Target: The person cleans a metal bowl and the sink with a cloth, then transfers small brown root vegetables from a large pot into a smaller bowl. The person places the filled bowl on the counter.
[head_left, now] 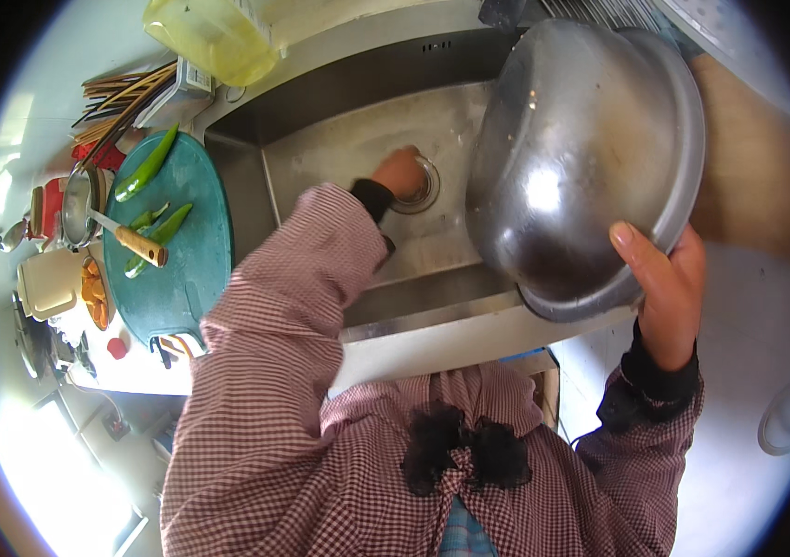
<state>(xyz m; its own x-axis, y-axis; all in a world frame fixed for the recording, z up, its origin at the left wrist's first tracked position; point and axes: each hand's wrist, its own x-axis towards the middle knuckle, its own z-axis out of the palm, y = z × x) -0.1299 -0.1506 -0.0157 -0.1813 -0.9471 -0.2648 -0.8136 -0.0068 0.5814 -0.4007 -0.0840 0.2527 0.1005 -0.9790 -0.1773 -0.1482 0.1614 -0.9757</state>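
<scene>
A large metal basin [581,158] is tipped on its side over the right part of the sink, its rounded underside toward me. My right hand [669,288] grips its rim at the lower right, thumb on the outer wall and fingers behind, out of sight. Down in the steel sink [320,139], my left hand [400,174] rests at the left edge of the round drain [424,186]. That hand looks curled and compact; its fingertips are hidden, and what they hold cannot be made out.
Left of the sink lies a green cutting board [186,278] with several green peppers [149,167] and a wooden-handled knife [141,245]. Chopsticks [135,97], a metal pot [77,209] and a dish of orange pieces [94,292] stand beyond. A yellow translucent container [214,37] sits behind.
</scene>
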